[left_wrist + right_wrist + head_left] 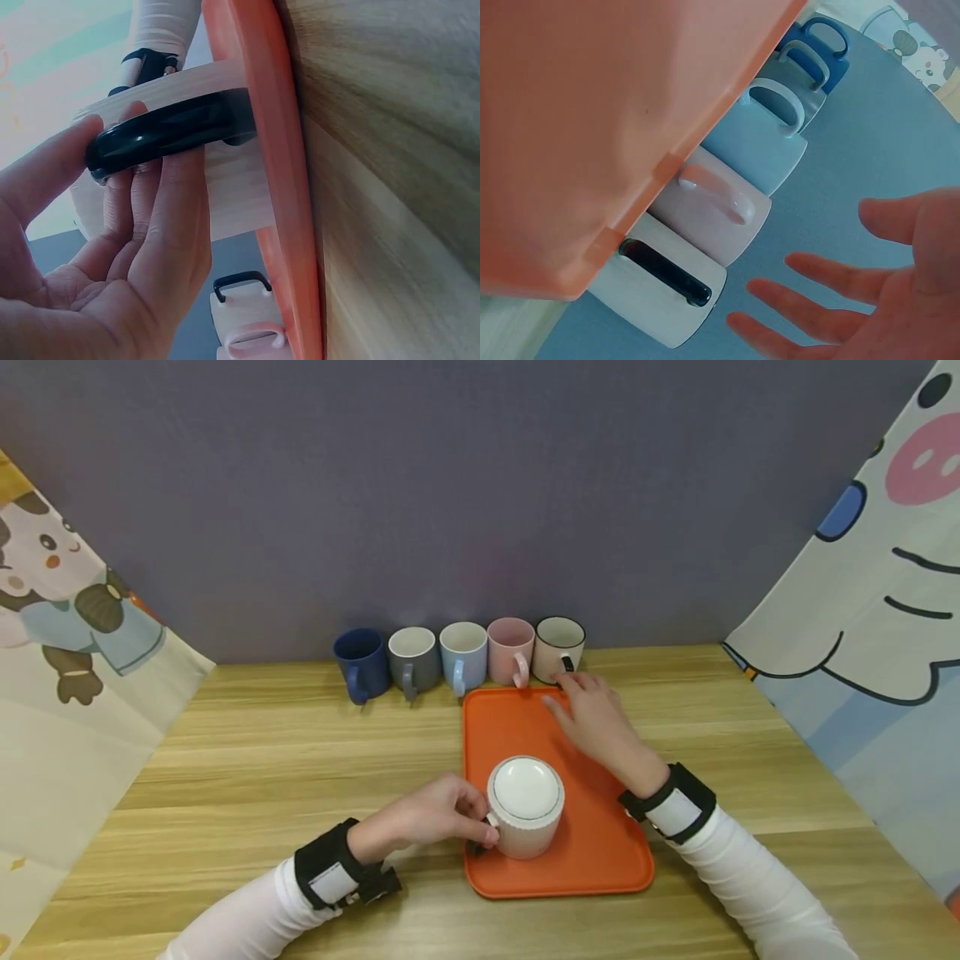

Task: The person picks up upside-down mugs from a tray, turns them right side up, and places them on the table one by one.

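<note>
A white mug [527, 789] with ribbed sides stands on the near part of an orange tray [600, 872], its flat round base apparently facing up. My left hand [438, 810] pinches its black handle [169, 129] between thumb and fingers. Over the tray's far right part, my right hand [596, 718] reaches forward with loosely spread fingers, holding nothing. Closest to those fingertips is a cream mug [551, 662] with a black rim and black handle. In the right wrist view, a gap shows between the fingers and that mug.
Left of the cream mug, a pink mug [510, 647], a light blue mug [467, 653], a grey mug [420, 662] and a dark blue mug [367, 662] line up along the grey back panel [465, 502]. Their handles face me. Cartoon-printed cloths flank the wooden table [300, 752].
</note>
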A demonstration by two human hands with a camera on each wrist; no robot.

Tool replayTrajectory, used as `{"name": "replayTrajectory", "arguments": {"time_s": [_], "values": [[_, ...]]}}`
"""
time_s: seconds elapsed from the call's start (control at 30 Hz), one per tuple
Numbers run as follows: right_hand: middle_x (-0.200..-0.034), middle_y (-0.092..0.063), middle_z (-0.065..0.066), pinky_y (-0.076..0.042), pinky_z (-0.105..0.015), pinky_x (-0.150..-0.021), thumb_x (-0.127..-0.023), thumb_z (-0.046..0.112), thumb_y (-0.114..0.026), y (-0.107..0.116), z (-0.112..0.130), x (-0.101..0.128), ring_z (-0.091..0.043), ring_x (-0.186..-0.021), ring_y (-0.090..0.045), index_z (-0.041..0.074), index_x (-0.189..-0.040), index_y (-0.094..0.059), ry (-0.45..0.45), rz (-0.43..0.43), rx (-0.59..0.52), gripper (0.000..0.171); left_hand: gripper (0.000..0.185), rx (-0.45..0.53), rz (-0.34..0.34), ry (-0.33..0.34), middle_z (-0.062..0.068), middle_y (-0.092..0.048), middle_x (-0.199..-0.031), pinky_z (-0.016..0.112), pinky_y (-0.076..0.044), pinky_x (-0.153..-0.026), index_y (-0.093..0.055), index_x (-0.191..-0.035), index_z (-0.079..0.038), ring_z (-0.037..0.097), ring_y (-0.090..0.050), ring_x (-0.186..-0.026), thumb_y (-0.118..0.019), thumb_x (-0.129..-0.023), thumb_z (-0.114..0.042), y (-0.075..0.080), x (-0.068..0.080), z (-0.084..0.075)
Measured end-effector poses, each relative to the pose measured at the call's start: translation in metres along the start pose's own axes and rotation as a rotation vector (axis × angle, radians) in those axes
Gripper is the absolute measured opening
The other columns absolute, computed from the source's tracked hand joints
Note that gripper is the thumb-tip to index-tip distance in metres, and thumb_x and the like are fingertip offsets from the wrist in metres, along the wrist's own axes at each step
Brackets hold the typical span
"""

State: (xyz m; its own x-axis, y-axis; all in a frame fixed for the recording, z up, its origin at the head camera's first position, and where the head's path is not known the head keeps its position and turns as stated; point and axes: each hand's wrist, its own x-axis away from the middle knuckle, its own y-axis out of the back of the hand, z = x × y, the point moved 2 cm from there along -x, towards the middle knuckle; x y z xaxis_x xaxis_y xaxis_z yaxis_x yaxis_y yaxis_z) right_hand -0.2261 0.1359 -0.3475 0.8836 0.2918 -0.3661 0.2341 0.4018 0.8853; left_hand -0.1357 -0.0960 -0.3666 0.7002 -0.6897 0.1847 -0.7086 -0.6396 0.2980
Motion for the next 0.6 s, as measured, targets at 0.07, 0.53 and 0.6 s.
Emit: {"name": "replayTrajectory", "arguments": {"time_s": [0.07, 0.53, 0.6], "values": [[-0.123, -0.055, -0.025, -0.040, -0.062, -0.091, -0.095, 0.031, -0.056, 0.000, 0.002, 0.000, -0.046, -0.116, -0.048, 0.002, -0.126, -0.055, 0.005, -0.001, -0.003, 0.043, 0.017, -0.010, -0.008, -0.005, 0.020, -0.067, -0.071, 0.016, -0.037, -0.054, -0.068, -0.074, 0.003, 0.006, -0.052, -0.060, -0.074, -0.081, -0.011, 0.000, 0.000, 0.001], [-0.122, -0.056, -0.026, -0.041, -0.061, -0.093, -0.095, 0.032, -0.056, 0.001, 0.013, -0.004, -0.047, -0.114, -0.049, 0.000, -0.125, -0.056, 0.033, 0.013, 0.001, 0.044, 0.020, -0.221, -0.100, -0.072, 0.001, -0.061, -0.060, 0.016, -0.032, -0.049, -0.064, -0.067, -0.006, 0.002, -0.044, -0.053, -0.072, -0.083, -0.014, -0.004, 0.002, -0.005], [-0.122, -0.056, -0.025, -0.042, -0.059, -0.093, -0.095, 0.033, -0.056, 0.001, 0.014, -0.005, -0.046, -0.114, -0.050, 0.000, -0.125, -0.057, 0.032, 0.018, -0.002, 0.044, 0.020, -0.291, -0.126, -0.098, -0.006, -0.054, -0.059, 0.016, -0.031, -0.049, -0.063, -0.067, -0.009, 0.002, -0.041, -0.052, -0.071, -0.084, -0.014, -0.004, 0.002, -0.006]]}}
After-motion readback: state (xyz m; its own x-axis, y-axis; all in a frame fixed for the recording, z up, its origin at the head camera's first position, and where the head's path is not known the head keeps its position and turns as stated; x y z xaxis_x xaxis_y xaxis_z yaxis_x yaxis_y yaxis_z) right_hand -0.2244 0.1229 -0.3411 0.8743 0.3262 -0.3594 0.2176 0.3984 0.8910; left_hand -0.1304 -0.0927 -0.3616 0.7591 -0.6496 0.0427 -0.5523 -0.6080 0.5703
